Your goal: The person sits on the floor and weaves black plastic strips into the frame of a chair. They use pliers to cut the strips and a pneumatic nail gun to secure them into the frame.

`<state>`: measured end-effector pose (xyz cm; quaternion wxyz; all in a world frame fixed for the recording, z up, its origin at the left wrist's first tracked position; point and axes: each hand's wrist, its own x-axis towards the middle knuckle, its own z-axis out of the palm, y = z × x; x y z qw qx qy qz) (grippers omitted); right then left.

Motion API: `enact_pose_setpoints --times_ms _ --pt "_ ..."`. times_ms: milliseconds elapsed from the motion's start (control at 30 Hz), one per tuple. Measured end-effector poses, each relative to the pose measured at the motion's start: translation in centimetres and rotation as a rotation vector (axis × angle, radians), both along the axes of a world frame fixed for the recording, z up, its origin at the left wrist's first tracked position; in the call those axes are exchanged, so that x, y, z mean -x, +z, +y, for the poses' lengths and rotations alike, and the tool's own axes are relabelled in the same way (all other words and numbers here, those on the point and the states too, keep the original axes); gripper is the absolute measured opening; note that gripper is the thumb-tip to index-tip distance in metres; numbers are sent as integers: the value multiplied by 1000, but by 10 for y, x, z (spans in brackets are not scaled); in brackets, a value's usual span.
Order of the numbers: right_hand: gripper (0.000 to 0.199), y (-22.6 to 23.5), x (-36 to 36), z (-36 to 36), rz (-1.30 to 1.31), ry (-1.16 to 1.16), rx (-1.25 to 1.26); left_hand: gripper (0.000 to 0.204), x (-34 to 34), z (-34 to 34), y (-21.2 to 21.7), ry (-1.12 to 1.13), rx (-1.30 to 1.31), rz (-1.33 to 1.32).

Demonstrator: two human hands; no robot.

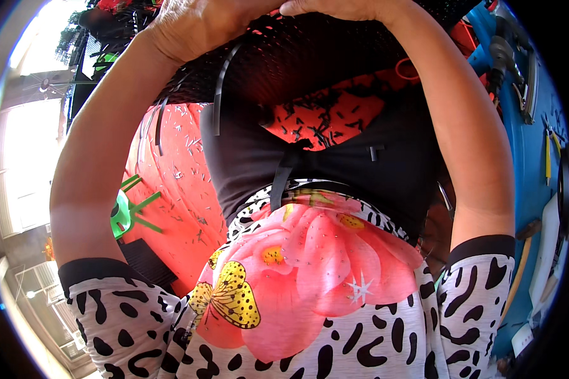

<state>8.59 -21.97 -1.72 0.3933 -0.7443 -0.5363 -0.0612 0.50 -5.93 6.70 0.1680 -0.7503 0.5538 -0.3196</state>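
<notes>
Both hands reach to the top edge, where the picture cuts off most of their fingers. My left hand [199, 26] lies over the far side of a dark, curved woven piece [259, 69], possibly a basket, made of black strips. My right hand [344, 7] is beside it, its thumb pointing left and close to the left hand's fingertips. Whether the fingers grip the weave is hidden. A loose flat black strip [219, 98] hangs down from the woven piece toward my lap. A small cut piece of strip [376, 152] lies on my dark trousers.
Red ground [177, 189] spreads below, strewn with short black cuttings [322, 123]. A green plastic stool [125, 215] is at the left. Along the right runs a blue surface [521, 164] with a yellow-handled tool [548, 158] and a wooden handle [520, 271].
</notes>
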Motion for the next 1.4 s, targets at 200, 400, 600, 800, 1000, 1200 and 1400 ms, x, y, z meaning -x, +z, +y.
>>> enact_pose_setpoints --times_ms 200,400,600,800,1000,1200,1400 --pt "22 -6 5 6 -97 -60 5 20 37 -20 -7 344 149 154" --pt "27 -3 13 4 -45 -157 -121 22 68 -54 -41 70 395 413" --pt "18 -1 10 12 37 -248 -89 18 19 9 -61 464 566 255" --pt "21 4 21 9 30 -247 -59 10 22 25 -78 652 774 490" --pt "19 4 35 20 -298 -211 -207 10 25 23 -75 707 802 506" --pt "15 3 51 29 353 -156 -423 13 23 31 -85 627 843 327" --pt "21 11 68 37 832 -155 -606 15 31 25 -84 738 860 456"
